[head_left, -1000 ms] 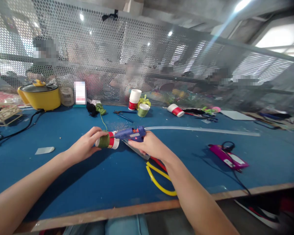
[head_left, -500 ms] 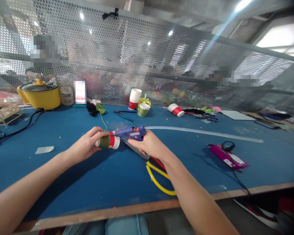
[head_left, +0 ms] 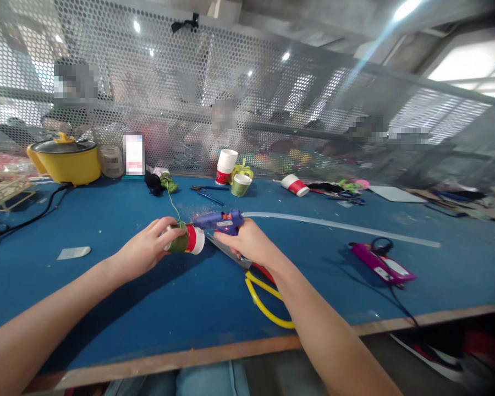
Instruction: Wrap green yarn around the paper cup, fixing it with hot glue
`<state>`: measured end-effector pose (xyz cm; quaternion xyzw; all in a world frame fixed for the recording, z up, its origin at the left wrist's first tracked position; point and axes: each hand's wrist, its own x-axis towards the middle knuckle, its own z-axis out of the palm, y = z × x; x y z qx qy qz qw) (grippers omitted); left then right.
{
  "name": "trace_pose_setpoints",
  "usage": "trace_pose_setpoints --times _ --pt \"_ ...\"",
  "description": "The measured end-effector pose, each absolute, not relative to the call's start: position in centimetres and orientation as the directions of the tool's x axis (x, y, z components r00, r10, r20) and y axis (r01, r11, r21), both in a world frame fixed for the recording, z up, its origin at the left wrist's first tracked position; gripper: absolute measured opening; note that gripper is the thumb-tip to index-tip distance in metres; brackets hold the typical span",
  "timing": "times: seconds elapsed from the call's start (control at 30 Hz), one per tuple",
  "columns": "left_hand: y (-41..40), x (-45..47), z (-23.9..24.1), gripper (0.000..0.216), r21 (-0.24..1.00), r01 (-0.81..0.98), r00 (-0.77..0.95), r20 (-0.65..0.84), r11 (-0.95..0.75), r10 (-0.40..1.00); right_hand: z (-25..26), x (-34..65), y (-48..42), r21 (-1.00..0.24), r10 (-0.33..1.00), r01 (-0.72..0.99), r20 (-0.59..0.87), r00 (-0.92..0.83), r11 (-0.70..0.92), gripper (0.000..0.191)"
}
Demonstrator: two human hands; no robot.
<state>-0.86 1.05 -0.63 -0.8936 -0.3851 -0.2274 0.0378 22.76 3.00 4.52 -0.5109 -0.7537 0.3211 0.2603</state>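
Note:
A paper cup (head_left: 195, 240), white and red with green yarn wound around its left part, lies sideways in my left hand (head_left: 149, 246), whose fingers close around the wrapped end. From the cup a green strand runs up to a small yarn ball (head_left: 169, 182). My right hand (head_left: 249, 242) grips a blue glue gun (head_left: 220, 221), its nozzle close to the yarn on the cup; whether they touch I cannot tell. A long clear glue stick (head_left: 342, 224) extends from the gun's back to the right. Beneath my right hand lie scissors (head_left: 253, 297) with yellow and red handles, partly hidden by my forearm.
At the back stand a yellow pot (head_left: 76, 165), a jar (head_left: 111, 161), a lit phone (head_left: 133, 157), stacked paper cups (head_left: 226, 166) and a green-wrapped cup (head_left: 241, 186). Another cup (head_left: 295, 185) lies sideways. To the right is a purple box (head_left: 381, 263) with a black cord.
The cup has turned and shifted slightly right and down in my left hand, and my left fingers have moved on it. The glue gun stays almost in place.

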Motion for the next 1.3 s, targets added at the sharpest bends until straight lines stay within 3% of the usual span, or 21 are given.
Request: trace_pose_setpoints --times 0.8,1.3 --pt "2.1 -1.6 -1.5 0.044 0.396 0.657 0.448 0.48 -0.642 0.755 4.9 22.9 2.4 -0.753 0.924 0.607 0.001 -0.382 0.252 0.019" --pt "1.2 -0.9 -0.6 0.042 0.153 0.702 0.567 0.471 -0.696 0.676 4.6 22.8 2.9 -0.772 0.946 0.589 0.046 -0.322 0.239 0.023"
